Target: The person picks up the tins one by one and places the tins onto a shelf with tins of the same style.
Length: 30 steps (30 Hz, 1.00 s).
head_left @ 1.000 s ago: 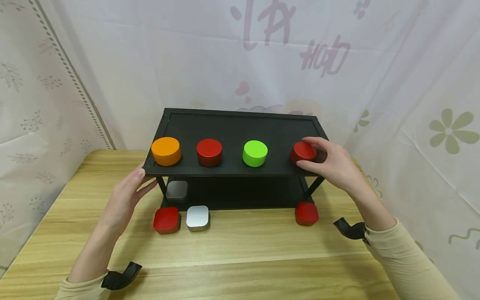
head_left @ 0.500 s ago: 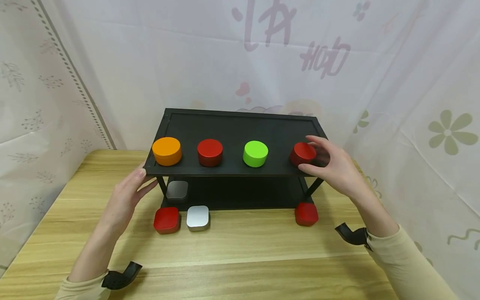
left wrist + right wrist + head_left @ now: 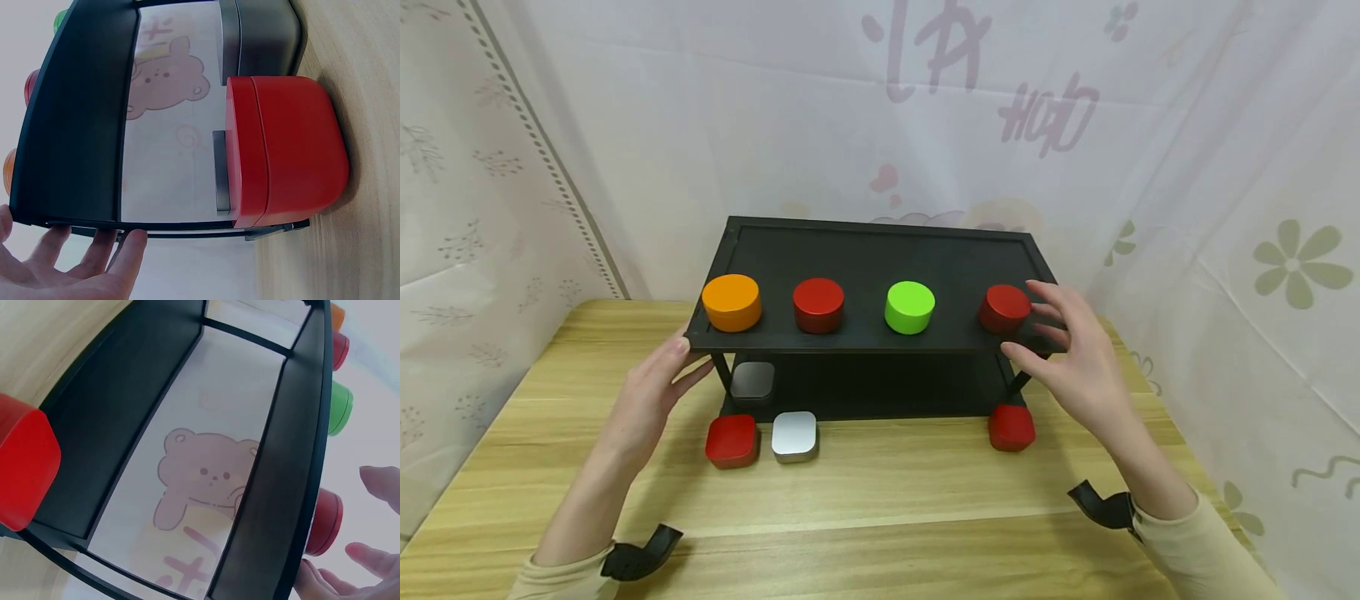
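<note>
Your right hand (image 3: 1075, 358) hovers with a wide, empty grip just beside the red round tin (image 3: 1004, 307), while your left hand (image 3: 651, 392), fingers straight, touches the black shelf (image 3: 880, 258).

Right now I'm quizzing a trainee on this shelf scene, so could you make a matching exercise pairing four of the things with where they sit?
Things:
1. orange round tin
2. green round tin
3. silver square tin
4. grey square tin

Places:
A. wooden table, in front of the rack
B. lower shelf
C. top shelf of the black rack, left end
D. top shelf, between two red round tins

Pairs: 1-C, 2-D, 3-A, 4-B
</note>
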Motion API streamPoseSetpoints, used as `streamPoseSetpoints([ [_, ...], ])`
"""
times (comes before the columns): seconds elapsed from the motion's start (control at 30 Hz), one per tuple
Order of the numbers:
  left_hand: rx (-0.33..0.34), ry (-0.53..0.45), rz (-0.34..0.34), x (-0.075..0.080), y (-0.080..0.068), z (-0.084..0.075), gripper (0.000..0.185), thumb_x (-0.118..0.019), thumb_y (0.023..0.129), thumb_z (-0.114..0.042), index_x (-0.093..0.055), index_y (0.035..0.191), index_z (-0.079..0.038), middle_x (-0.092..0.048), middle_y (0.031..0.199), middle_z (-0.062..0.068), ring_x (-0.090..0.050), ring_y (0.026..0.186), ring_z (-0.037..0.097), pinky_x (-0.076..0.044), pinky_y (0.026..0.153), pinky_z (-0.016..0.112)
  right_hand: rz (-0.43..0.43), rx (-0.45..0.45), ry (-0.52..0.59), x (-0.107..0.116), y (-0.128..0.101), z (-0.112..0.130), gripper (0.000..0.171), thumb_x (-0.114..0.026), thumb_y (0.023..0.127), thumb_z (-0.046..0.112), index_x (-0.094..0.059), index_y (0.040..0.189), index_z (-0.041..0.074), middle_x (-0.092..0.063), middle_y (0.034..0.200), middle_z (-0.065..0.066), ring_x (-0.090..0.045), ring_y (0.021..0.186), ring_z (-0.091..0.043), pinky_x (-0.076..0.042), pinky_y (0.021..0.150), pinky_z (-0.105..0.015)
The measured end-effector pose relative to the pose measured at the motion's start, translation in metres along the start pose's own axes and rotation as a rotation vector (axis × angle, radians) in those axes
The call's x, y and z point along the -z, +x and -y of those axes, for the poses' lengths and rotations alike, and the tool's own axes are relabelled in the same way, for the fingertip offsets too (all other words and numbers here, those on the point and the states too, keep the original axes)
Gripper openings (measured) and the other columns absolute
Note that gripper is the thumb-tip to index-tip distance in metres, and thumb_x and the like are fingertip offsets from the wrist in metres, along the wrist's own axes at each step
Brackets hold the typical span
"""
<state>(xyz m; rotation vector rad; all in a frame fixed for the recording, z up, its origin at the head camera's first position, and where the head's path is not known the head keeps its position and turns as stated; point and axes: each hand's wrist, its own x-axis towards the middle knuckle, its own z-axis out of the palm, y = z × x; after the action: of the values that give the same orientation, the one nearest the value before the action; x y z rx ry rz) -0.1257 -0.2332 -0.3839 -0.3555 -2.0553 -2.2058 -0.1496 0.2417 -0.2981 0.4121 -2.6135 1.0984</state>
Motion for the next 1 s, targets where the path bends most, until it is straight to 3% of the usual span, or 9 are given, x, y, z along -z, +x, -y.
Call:
streamPoseSetpoints([
  [0.1,-0.001,-0.005,-0.001,0.0,0.0,0.0,0.046,-0.04,0.112,-0.022,-0.045,0.156,-0.008,-0.049,0.153,-0.013,-0.055,0.13,-0.003,-0.052,0.104,0.011,-0.034,0.036,-0.038,-0.002,-0.005,0.002,0.076,-0.084,0.087,0.018,-0.047,0.153,0.024,-0.049,0.152,-0.005,-0.057,0.131,-0.028,-0.054,0.106,-0.019],
  [0.17,-0.001,-0.006,0.001,0.0,0.0,0.0,0.046,-0.04,0.112,-0.022,-0.044,0.156,-0.008,-0.049,0.153,-0.013,-0.055,0.13,-0.003,-0.052,0.104,0.011,-0.051,0.046,-0.066,-0.002,-0.008,0.004,0.076,-0.084,0.087,0.018,-0.047,0.153,0.021,-0.049,0.153,-0.004,-0.056,0.132,-0.03,-0.053,0.105,-0.014],
  [0.37,0.006,0.01,0.005,0.0,0.0,0.0,0.047,-0.039,0.113,-0.024,-0.044,0.156,-0.008,-0.049,0.153,-0.013,-0.054,0.13,-0.003,-0.051,0.103,0.01,-0.105,0.074,-0.112,-0.005,-0.016,0.012,0.076,-0.085,0.084,0.013,-0.05,0.151,0.016,-0.046,0.156,-0.004,-0.048,0.139,-0.028,-0.052,0.11,-0.042],
  [0.6,0.013,0.018,0.002,0.001,0.0,0.0,0.047,-0.039,0.112,-0.024,-0.044,0.156,-0.009,-0.048,0.154,-0.012,-0.055,0.13,-0.002,-0.051,0.103,0.009,-0.167,0.157,-0.076,-0.012,-0.022,0.023,0.077,-0.087,0.08,0.006,-0.054,0.149,0.017,-0.053,0.148,-0.003,-0.052,0.133,-0.02,-0.044,0.108,-0.006],
  [0.87,0.009,0.008,0.0,0.0,0.0,-0.001,0.047,-0.04,0.112,-0.024,-0.044,0.156,-0.008,-0.049,0.153,-0.012,-0.055,0.13,-0.001,-0.052,0.103,0.01,-0.167,0.296,0.016,-0.021,-0.026,0.034,0.078,-0.088,0.074,-0.005,-0.058,0.144,0.011,-0.061,0.136,-0.011,-0.059,0.123,-0.017,-0.052,0.103,-0.01],
  [1.0,0.002,0.001,0.0,-0.001,0.0,-0.001,0.046,-0.04,0.112,-0.023,-0.044,0.156,-0.008,-0.049,0.154,-0.012,-0.056,0.129,0.0,-0.052,0.104,0.011,-0.119,0.321,0.038,-0.029,-0.028,0.036,0.076,-0.088,0.074,-0.005,-0.058,0.143,0.009,-0.06,0.138,-0.011,-0.059,0.124,-0.019,-0.053,0.104,-0.013],
])
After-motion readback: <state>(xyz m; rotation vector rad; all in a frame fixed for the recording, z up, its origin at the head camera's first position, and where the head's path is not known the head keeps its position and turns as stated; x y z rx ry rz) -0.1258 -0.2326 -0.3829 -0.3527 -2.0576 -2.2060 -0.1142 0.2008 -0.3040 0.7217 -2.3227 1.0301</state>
